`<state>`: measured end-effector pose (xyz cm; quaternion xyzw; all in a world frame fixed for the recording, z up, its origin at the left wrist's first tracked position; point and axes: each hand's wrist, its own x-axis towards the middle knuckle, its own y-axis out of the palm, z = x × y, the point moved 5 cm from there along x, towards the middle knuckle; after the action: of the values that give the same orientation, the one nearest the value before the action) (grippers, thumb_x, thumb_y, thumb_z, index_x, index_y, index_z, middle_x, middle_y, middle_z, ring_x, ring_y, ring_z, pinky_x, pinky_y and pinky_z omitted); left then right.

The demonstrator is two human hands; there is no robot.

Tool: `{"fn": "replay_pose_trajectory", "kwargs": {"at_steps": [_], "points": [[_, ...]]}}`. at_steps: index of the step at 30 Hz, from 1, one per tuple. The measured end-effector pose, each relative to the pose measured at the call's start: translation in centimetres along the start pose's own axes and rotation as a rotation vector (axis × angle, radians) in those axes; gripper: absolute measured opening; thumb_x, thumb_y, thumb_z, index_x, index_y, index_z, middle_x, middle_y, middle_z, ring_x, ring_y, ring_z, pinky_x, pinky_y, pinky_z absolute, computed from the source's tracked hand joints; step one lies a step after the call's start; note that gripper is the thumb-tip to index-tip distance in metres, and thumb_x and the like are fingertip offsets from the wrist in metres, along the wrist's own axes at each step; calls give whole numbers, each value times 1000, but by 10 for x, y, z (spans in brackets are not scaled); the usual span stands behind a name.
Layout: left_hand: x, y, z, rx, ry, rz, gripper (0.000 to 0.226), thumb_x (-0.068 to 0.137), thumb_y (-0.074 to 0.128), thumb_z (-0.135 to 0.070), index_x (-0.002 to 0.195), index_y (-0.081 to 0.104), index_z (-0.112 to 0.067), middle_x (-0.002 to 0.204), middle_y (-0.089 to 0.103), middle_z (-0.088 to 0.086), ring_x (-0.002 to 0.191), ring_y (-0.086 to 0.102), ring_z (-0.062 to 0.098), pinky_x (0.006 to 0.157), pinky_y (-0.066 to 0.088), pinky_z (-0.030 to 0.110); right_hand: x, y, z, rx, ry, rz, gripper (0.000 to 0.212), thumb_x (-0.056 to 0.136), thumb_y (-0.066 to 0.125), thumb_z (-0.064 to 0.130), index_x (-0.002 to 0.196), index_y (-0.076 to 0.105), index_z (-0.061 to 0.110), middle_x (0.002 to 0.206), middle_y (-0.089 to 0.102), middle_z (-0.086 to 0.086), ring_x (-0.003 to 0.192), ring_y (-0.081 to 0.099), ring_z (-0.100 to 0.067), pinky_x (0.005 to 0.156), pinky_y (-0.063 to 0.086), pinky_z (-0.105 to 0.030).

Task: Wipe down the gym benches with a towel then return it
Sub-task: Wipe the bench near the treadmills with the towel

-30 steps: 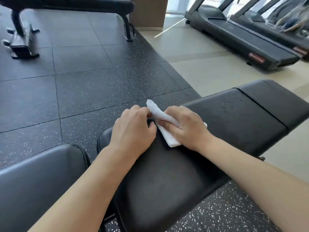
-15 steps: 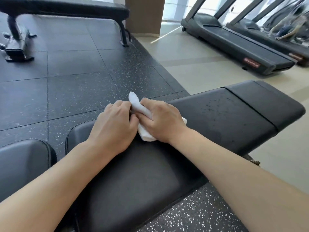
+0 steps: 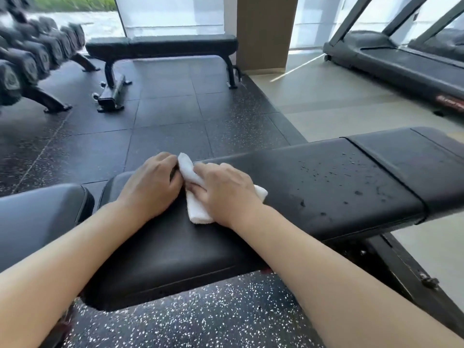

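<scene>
The fingers of the left hand are curling over the far upper corner of the folded white towel, pinching it against the pad, while the right hand is lying on top with fingers together and bent down over the cloth, pressing it flat. The towel is sitting on the near bench at about its nine o'clock end, both hands touching it.

Compared with a second ago, the hands and towel are keeping the same grip and the same spot on the pad; mainly the head is lifting, now bringing the dumbbell rack at ten o'clock and the second bench at twelve o'clock into view. To the right, at three o'clock of the hands, droplets are dotting the pad, so I judge the wiping to be barely under way, with that stretch, the other bench and the return all remaining. The treadmill is standing at two o'clock.
</scene>
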<state>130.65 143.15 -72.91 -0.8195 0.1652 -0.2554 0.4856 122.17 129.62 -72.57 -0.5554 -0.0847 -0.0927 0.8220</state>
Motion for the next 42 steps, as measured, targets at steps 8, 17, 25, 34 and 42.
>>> {"fn": "replay_pose_trajectory", "kwargs": {"at_steps": [8, 17, 25, 34, 42], "points": [[-36, 15, -60, 26, 83, 102, 45, 95, 48, -41, 134, 64, -26, 145, 57, -8, 138, 48, 14, 119, 34, 38, -106, -46, -47, -24, -286, 31, 35, 100, 42, 54, 91, 57, 24, 84, 56, 7, 80, 51, -20, 64, 44, -35], [-34, 10, -57, 4, -6, 12, 36, 94, 66, -22, 130, 62, -25, 140, 57, -13, 135, 48, 11, 116, 30, 24, 29, -24, -77, -64, -167, 121, 30, 97, 39, 48, 123, 47, 36, 100, 57, 9, 102, 56, -23, 86, 43, -33], [-29, 18, -44, 3, 30, -47, 37, 90, 61, -34, 126, 63, -28, 136, 58, -17, 130, 46, 7, 108, 17, 2, 98, -10, -84, -13, -46, 144, 29, 89, 42, 56, 74, 39, 32, 75, 51, 12, 87, 55, -25, 74, 33, -36], [-33, 15, -52, 15, 33, -31, 38, 94, 56, -17, 132, 60, -22, 144, 55, -9, 133, 45, 15, 116, 32, 26, 2, -31, -55, 0, -113, 80, 29, 102, 50, 49, 83, 44, 28, 79, 48, 11, 88, 46, -15, 81, 42, -38], [-32, 15, -50, 11, 41, -35, 35, 95, 54, -20, 130, 61, -20, 139, 57, -7, 130, 46, 16, 114, 34, 30, -82, -57, -70, -53, -203, 99, 34, 100, 44, 60, 93, 55, 28, 85, 53, 14, 83, 49, -11, 72, 43, -33]]}}
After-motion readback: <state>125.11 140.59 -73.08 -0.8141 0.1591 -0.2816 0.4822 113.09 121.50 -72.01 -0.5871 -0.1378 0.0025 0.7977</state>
